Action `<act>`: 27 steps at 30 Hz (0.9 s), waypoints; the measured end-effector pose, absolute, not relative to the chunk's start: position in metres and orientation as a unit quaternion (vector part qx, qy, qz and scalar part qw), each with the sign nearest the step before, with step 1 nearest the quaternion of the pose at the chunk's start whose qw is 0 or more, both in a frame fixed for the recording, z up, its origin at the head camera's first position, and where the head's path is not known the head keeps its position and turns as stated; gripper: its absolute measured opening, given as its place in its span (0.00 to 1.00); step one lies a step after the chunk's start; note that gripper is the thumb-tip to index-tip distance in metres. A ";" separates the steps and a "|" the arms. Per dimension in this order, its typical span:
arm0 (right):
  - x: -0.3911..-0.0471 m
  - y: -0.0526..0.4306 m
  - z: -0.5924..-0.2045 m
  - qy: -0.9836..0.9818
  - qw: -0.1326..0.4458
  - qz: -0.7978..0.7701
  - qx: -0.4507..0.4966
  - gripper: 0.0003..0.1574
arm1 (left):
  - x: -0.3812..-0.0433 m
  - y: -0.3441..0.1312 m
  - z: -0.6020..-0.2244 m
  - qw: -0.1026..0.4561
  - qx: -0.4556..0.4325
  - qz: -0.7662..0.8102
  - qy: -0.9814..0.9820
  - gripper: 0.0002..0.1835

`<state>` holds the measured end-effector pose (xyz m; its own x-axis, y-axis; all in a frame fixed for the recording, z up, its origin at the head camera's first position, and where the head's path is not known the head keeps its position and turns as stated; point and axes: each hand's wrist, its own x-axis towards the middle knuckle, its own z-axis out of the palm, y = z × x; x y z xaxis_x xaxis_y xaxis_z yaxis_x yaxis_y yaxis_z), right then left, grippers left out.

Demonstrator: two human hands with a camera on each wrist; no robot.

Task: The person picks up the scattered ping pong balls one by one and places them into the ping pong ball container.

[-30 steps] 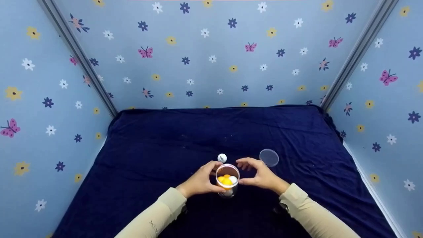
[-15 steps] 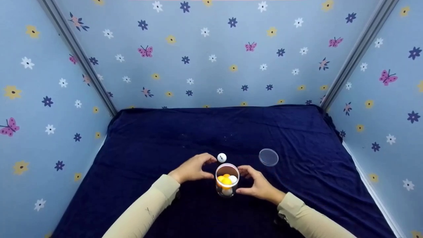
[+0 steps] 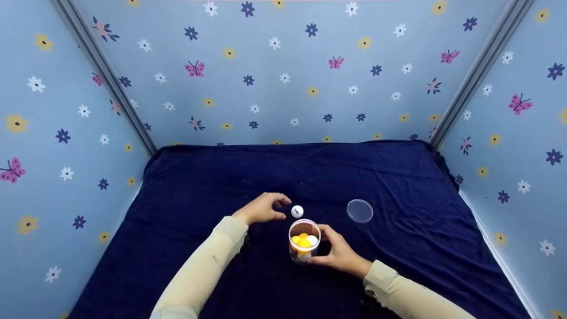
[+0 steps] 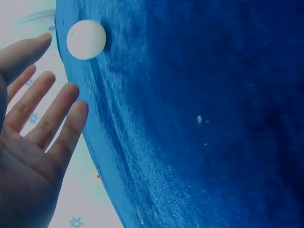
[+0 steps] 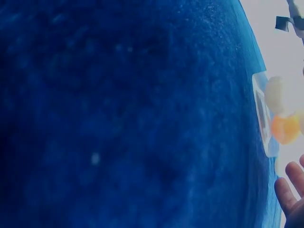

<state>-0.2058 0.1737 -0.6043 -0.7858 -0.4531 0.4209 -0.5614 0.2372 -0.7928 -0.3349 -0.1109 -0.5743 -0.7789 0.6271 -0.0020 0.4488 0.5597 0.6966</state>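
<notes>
A clear jar (image 3: 304, 257) stands upright on the dark blue cloth, with orange ping-pong balls (image 3: 301, 241) and a white one inside. My right hand (image 3: 343, 252) holds the jar from its right side, thumb at the front and fingers behind the wall. Just beyond the jar lies a loose white ping-pong ball (image 3: 297, 211) with a dark print. To the left of that ball is my left hand (image 3: 264, 208), fingers apart and holding nothing. In the left wrist view the fingers (image 4: 66, 128) are spread near the ball, not touching it.
A round clear lid (image 3: 360, 211) lies flat on the cloth to the right, behind my right hand. The blue cloth (image 3: 221, 177) covers the whole table. Flower-patterned walls (image 3: 283, 75) close off the back and both sides.
My left hand has let go of the jar and moved away and forward, to beside the loose ball. My right hand has come in against the jar and taken hold of it.
</notes>
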 end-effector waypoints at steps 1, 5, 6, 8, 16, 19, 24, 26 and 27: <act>-0.206 0.173 -0.605 -0.785 0.053 0.527 0.323 0.47 | -0.338 -0.110 -0.574 0.134 0.303 0.353 0.875 0.24; -0.206 0.171 -0.607 -0.789 0.060 0.522 0.318 0.46 | -0.348 -0.108 -0.576 0.151 0.298 0.346 0.876 0.24; -0.206 0.171 -0.608 -0.789 0.060 0.523 0.317 0.46 | -0.351 -0.107 -0.576 0.153 0.297 0.345 0.877 0.25; -0.206 0.171 -0.608 -0.788 0.061 0.526 0.314 0.45 | -0.356 -0.105 -0.577 0.156 0.293 0.347 0.877 0.25; -0.205 0.170 -0.609 -0.786 0.057 0.531 0.311 0.43 | -0.371 -0.100 -0.578 0.190 0.282 0.355 0.871 0.31; -0.204 0.170 -0.609 -0.786 0.057 0.531 0.310 0.43 | -0.374 -0.096 -0.577 0.204 0.282 0.350 0.870 0.33; -0.204 0.170 -0.608 -0.786 0.065 0.529 0.313 0.42 | -0.375 -0.089 -0.577 0.220 0.283 0.342 0.869 0.33; -0.205 0.170 -0.608 -0.786 0.066 0.529 0.315 0.42 | -0.375 -0.087 -0.578 0.222 0.284 0.342 0.868 0.33; -0.205 0.170 -0.609 -0.785 0.066 0.529 0.316 0.42 | -0.376 -0.086 -0.579 0.221 0.283 0.342 0.868 0.32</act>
<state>-0.2049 0.1698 -0.6085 -0.7920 -0.4254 0.4379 -0.5656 0.2412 -0.7886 -0.3755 -0.0861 -0.5794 -0.7413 0.6435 -0.1908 0.3407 0.6057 0.7191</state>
